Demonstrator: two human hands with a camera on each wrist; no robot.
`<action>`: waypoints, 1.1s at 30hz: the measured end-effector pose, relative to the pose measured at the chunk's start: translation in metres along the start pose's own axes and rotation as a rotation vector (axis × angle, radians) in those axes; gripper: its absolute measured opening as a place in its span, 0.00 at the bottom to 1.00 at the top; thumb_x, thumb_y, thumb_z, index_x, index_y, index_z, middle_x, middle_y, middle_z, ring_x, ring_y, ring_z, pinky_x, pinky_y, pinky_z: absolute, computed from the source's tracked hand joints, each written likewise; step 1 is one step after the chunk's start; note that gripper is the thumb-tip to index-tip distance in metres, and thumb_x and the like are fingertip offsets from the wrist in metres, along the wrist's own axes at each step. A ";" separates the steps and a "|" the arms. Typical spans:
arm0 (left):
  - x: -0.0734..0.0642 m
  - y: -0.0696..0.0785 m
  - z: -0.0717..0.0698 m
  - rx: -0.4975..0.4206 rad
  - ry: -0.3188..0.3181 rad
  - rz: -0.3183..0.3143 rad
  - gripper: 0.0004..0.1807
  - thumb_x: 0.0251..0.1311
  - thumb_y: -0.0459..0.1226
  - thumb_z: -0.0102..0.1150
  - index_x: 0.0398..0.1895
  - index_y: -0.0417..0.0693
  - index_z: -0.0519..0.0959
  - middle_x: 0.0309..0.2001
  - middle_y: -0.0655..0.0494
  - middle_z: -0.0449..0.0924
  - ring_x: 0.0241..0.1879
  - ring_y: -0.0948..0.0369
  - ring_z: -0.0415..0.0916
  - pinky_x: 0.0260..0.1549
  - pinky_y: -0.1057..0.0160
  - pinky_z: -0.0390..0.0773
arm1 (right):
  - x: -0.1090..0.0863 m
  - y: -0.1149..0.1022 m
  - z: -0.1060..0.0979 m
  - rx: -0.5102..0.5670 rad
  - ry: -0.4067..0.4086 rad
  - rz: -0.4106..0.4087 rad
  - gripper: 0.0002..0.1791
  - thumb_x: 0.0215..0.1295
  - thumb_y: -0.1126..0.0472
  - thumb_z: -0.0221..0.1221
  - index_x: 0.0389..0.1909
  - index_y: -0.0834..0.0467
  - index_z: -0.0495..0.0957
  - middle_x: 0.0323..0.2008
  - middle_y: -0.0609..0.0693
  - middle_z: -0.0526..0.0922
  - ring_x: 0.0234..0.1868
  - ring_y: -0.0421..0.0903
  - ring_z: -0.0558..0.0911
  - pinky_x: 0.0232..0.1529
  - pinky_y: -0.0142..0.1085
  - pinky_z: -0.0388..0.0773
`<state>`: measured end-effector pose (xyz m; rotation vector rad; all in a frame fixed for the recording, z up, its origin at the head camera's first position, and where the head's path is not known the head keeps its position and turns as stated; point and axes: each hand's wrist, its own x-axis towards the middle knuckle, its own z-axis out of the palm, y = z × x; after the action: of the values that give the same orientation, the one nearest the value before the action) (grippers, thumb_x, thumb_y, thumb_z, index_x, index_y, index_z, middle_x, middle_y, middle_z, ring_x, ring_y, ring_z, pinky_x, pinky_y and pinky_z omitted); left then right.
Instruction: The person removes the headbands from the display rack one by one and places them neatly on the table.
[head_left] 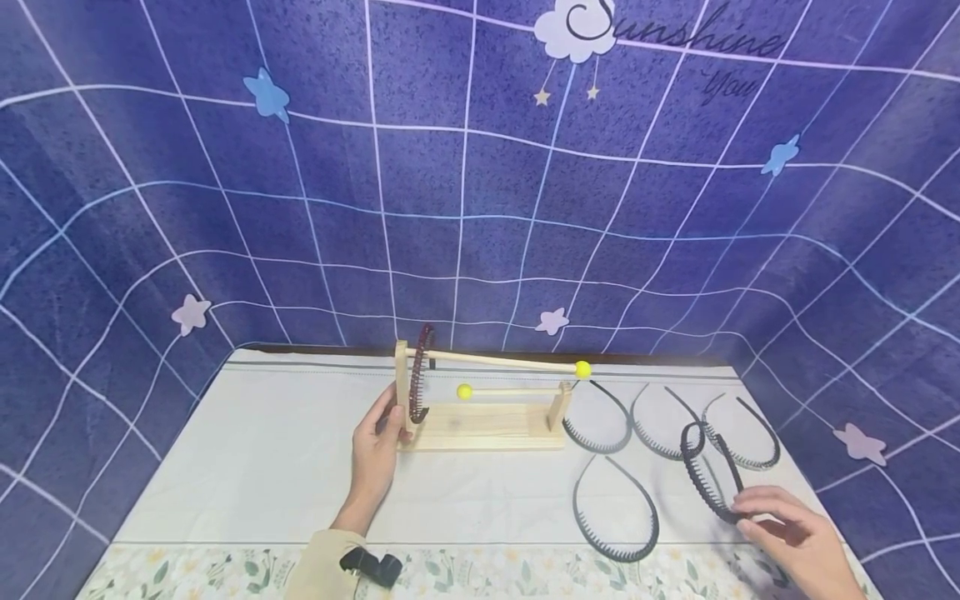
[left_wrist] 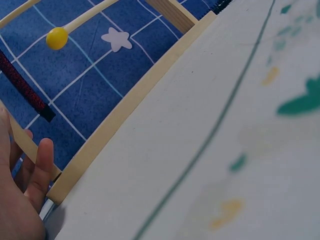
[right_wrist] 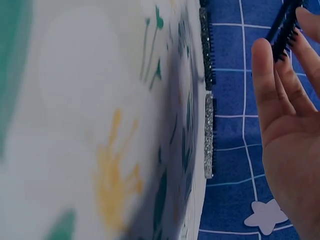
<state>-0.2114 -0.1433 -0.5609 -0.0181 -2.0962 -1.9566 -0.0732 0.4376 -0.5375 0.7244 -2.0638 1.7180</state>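
My left hand [head_left: 373, 457] grips the left post of a wooden rack [head_left: 487, 427], the thumb in front and other fingers behind it. A dark red toothed headband [head_left: 417, 385] hangs on the rack's upper rod, close to that post. Both rods end in yellow balls; the lower rod, fixed to the short right post, carries nothing. At the right, my right hand [head_left: 797, 533] pinches a black toothed headband [head_left: 699, 479] by its edge, thumb against fingers. The right wrist view shows part of this headband [right_wrist: 286, 30] between the fingertips.
Several dark headbands lie on the white table cloth [head_left: 262, 467] right of the rack, one headband [head_left: 654, 533] nearer the front. Behind the table hangs a blue gridded curtain [head_left: 480, 208] with stars. A floral strip [head_left: 465, 571] runs along the front.
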 end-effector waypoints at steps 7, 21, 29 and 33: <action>0.000 0.001 0.000 0.018 -0.003 -0.006 0.29 0.88 0.48 0.53 0.85 0.49 0.68 0.74 0.44 0.77 0.64 0.68 0.76 0.50 0.71 0.89 | -0.006 0.006 -0.010 0.027 -0.139 -0.057 0.31 0.44 1.00 0.59 0.49 0.77 0.84 0.53 0.62 0.86 0.59 0.44 0.85 0.55 0.28 0.88; 0.000 0.000 0.000 0.017 -0.004 0.010 0.29 0.89 0.47 0.53 0.85 0.49 0.69 0.75 0.44 0.77 0.61 0.69 0.78 0.48 0.71 0.89 | -0.017 0.012 -0.027 -0.061 -0.268 -0.009 0.32 0.46 0.97 0.63 0.52 0.70 0.86 0.53 0.61 0.86 0.58 0.41 0.86 0.59 0.26 0.87; 0.000 0.002 0.000 0.016 0.005 0.012 0.29 0.88 0.47 0.53 0.84 0.47 0.69 0.74 0.42 0.78 0.63 0.69 0.76 0.49 0.72 0.89 | -0.018 0.010 -0.027 -0.148 -0.217 0.052 0.28 0.49 0.95 0.66 0.47 0.68 0.89 0.48 0.59 0.87 0.52 0.39 0.87 0.55 0.26 0.88; 0.000 0.002 0.001 0.011 0.008 0.010 0.29 0.88 0.46 0.54 0.84 0.48 0.69 0.74 0.42 0.78 0.63 0.70 0.76 0.50 0.73 0.89 | -0.018 0.003 -0.026 -0.305 -0.190 0.132 0.26 0.49 0.91 0.71 0.43 0.61 0.91 0.47 0.53 0.88 0.49 0.35 0.88 0.49 0.26 0.90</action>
<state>-0.2110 -0.1425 -0.5594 -0.0192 -2.0980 -1.9357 -0.0620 0.4658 -0.5446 0.6888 -2.4817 1.3956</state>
